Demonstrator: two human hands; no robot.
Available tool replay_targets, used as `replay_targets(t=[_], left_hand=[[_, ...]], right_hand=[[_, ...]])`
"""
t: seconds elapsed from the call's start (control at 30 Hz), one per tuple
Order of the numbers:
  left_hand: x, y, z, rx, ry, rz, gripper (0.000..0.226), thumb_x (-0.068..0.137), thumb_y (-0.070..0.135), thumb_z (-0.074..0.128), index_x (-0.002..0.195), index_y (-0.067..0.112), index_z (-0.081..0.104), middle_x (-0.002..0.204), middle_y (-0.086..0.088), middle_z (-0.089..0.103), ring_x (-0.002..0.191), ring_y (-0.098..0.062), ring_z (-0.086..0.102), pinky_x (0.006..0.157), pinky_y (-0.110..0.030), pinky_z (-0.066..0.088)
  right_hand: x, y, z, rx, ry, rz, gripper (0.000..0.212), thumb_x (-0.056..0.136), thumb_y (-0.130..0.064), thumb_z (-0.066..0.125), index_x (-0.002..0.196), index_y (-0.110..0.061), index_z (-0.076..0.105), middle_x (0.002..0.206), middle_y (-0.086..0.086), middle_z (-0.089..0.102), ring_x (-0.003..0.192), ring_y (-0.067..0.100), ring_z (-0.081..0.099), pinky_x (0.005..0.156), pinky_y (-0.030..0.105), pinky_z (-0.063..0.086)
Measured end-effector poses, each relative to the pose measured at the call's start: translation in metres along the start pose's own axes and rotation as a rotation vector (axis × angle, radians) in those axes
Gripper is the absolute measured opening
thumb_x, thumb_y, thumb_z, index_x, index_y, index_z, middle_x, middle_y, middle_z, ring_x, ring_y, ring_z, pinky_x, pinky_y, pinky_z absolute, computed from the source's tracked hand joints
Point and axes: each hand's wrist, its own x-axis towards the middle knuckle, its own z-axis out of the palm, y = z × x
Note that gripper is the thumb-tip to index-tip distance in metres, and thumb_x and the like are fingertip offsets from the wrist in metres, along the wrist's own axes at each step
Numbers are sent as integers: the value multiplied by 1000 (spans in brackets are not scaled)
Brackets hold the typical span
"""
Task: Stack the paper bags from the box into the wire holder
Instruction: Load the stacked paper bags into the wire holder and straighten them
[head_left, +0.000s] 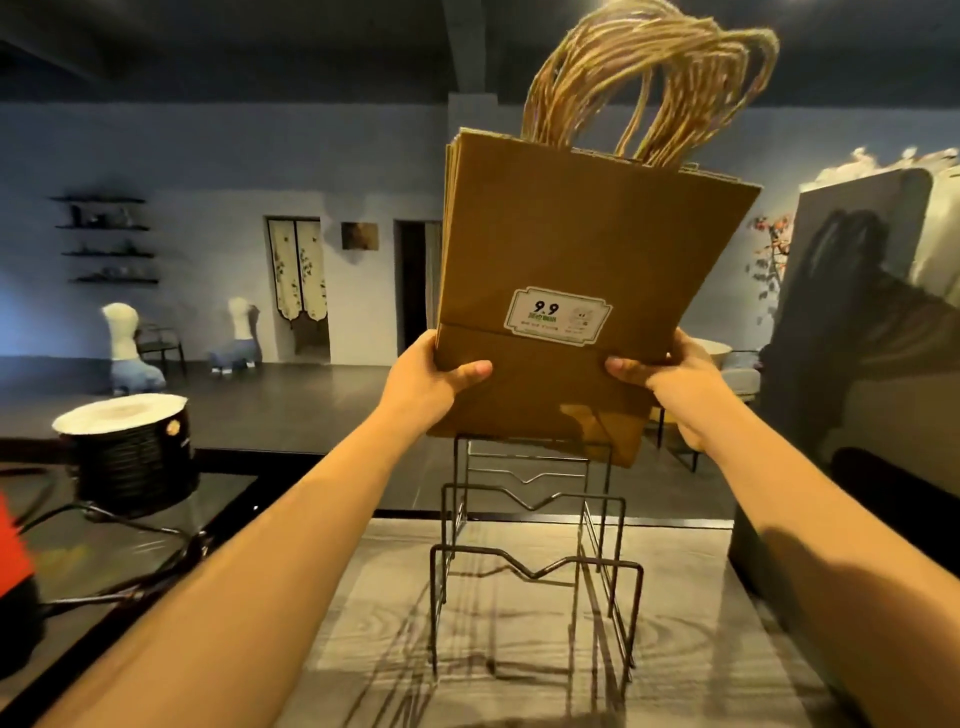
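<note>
Dim room, blue-grey walls; wood-grain counter (519, 649) in the foreground.

- Holder (535, 519): black wire, stands upright on the counter, three stepped frames one behind the other.
- Bags (587, 249): a stack of brown paper, held upright and slightly tilted above the holder's rear frame. The stack's lower edge overlaps the rear wire's top in view; contact cannot be told.
- Handles (649, 78): twine, bunched, pointing up, blurred.
- Label (557, 317): white, low on the front bag, reads "9.9".
- Left hand (426, 384): grips the stack's lower left edge, thumb across the front, fingers hidden behind.
- Right hand (670, 384): grips the lower right edge likewise, thumb on the front.
- Drum (130, 452): black with a white top, on the dark surface at left, with cables beside it.
- Shelves (106, 239): on the far-left wall.
</note>
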Motion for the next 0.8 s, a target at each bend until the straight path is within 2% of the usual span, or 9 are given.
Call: replay_targets(t=[0.1,0.2,0.3,0.37,0.47,0.6,0.67,0.73,0.8], left_hand=[[-2,-9,4,-50,2,-47,51,82,24,71,127,22,49,117,4,57,110,-18,53,97,-37,44],[-11,-25,4,-83,-18,-140,44,82,23,71,121,23,50,112,4,57,104,-17,53,88,-31,44],[-20,-42,2,-105,-79,-285,42,83,32,69,121,24,53,112,2,62,99,-20,58,79,-33,47],[-25,-50,1,-145,-92,-383,32,87,38,64,116,27,58,108,-1,67,96,-24,62,74,-37,50],[-30,-64,1,-126,-118,-452,23,92,31,57,115,26,60,110,-6,67,103,-29,60,90,-49,48],[-42,-83,0,-148,-116,-447,23,95,24,54,117,25,59,110,-2,67,102,-24,61,89,-43,49],[-47,-86,1,-172,-124,-442,24,96,26,51,119,25,58,110,0,68,103,-22,62,94,-44,48],[-49,-85,0,-187,-129,-434,23,97,24,50,119,26,58,111,0,68,105,-22,62,99,-46,46],[-49,-83,-1,-196,-139,-428,23,98,20,49,118,26,58,113,-1,67,107,-23,61,99,-48,45]], right_hand=[[1,6,-1,-73,-8,-4,72,77,-14,75,139,-24,39,118,-7,54,110,18,52,96,34,43],[-4,18,-5,-191,-69,16,71,77,-21,76,138,-27,39,125,-7,54,113,19,53,103,40,43],[-13,35,-5,-219,-115,65,59,77,-20,75,127,-30,45,116,-7,58,109,17,54,99,35,43],[-17,52,-6,-231,-142,86,54,78,-22,75,123,-31,46,116,-6,61,109,18,56,99,36,43],[-23,73,-7,-242,-145,144,53,82,-21,71,126,-31,45,120,-3,60,112,21,55,97,36,44],[-29,87,1,-182,-156,157,58,87,-25,65,137,-29,37,128,-3,56,116,20,53,104,41,41],[-35,92,3,-132,-139,167,47,89,-33,59,132,-30,39,130,-3,54,117,20,51,106,42,39],[-42,94,3,-48,-128,229,35,86,-45,53,118,-33,47,129,-1,55,117,21,52,107,45,38],[-50,94,2,30,-114,277,40,78,-53,49,112,-33,50,129,0,56,122,23,50,110,47,33]])
